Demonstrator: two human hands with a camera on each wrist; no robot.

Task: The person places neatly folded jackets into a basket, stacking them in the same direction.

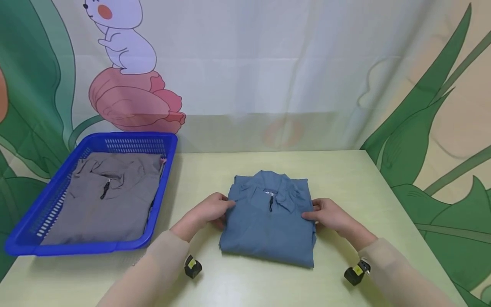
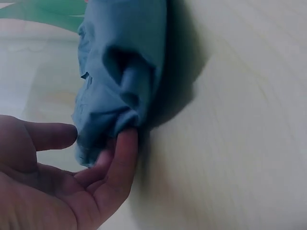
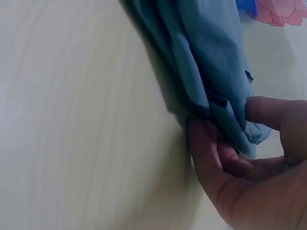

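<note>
A folded blue zip-neck shirt (image 1: 268, 232) lies on the table, its collar toward the back and a black zip pull below the neck. My left hand (image 1: 212, 209) grips its left edge, thumb on top and fingertips tucked underneath. On the opposite edge, my right hand (image 1: 329, 215) holds the shirt in the same way. In the left wrist view, fingers (image 2: 125, 160) reach under the folded layers of the shirt (image 2: 132, 28). The right wrist view has the thumb (image 3: 268, 111) against the cloth, with other fingertips hidden beneath the layers.
At the left of the table (image 1: 337, 166) stands a blue plastic basket (image 1: 166, 204) with a folded grey zip-neck shirt (image 1: 111, 217) inside. Behind the table hangs a printed curtain (image 1: 245, 76). Small black-and-yellow devices (image 1: 193, 267) hang near both wrists.
</note>
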